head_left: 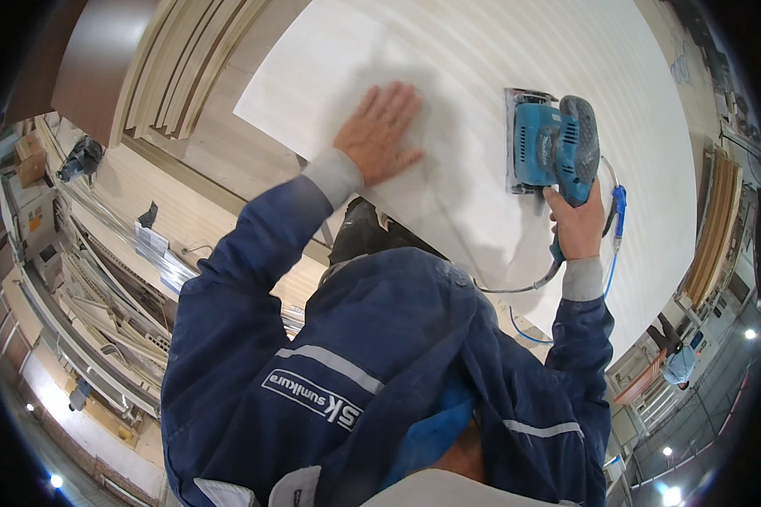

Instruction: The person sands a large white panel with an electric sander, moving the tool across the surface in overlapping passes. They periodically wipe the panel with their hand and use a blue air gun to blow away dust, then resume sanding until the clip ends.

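Note:
A large pale board (465, 51) lies flat in front of me. My left hand (382, 133) rests on or just over its left part, palm down with fingers stretched; I cannot tell whether it touches. My right hand (578, 221) is wrapped round the rear handle of a teal electric sander (543, 145). The sander sits on the right part of the board, its flat pad on the surface. From its handle a dark power cord (522, 289) curves back toward my body. Beside my right wrist hangs a blue air blow gun (620, 207) on a thin blue hose.
Stacked boards (186, 68) stand at the upper left next to a brown panel (101, 63). Shelves of wood strips (110, 317) line the left side. More boards (714, 224) are piled at the right. Another person (678, 365) is at the far lower right.

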A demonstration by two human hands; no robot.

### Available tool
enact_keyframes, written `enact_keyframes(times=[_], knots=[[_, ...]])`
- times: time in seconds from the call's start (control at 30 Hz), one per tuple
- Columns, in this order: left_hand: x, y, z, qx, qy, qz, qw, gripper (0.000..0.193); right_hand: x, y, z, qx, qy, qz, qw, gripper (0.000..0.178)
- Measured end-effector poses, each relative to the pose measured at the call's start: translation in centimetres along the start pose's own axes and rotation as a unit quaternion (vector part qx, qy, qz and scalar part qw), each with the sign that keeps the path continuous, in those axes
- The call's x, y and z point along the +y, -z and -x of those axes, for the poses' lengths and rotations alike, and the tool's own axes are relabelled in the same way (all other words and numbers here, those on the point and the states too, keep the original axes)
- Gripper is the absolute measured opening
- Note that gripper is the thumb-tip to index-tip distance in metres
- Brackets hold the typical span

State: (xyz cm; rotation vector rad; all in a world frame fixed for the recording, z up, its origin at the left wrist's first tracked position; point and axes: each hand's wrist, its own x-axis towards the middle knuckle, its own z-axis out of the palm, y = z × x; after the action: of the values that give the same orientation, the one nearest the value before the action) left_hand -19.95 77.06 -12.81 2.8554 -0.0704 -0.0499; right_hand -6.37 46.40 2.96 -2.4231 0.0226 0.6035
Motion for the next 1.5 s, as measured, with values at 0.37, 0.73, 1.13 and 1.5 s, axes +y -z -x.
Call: enact_keyframes(times=[0.37, 0.73, 1.13, 1.5], knots=[[1.1, 2.9, 1.6, -0.030, 0.055, -0.003, 0.998, 0.099, 0.1, 1.1, -0.6, -0.057, 0.069, 0.011, 0.996, 0.078], [-4.8, 3.8, -4.1, -0.017, 0.119, -0.085, 0.989, 0.091, -1.3, 0.6, 0.7, -0.092, -0.018, -0.027, 0.995, 0.084], [-13.4, 9.3, -14.0, 0.299, 0.125, -0.108, 0.940, 0.061, -9.8, -4.7, 3.7, -0.031, -0.014, -0.068, 0.997, 0.079], [-9.8, 20.4, -22.3, 0.092, 0.071, 0.335, 0.935, 0.045, -22.4, -13.4, -6.2, -0.019, 0.135, 0.036, 0.990, 0.080]])
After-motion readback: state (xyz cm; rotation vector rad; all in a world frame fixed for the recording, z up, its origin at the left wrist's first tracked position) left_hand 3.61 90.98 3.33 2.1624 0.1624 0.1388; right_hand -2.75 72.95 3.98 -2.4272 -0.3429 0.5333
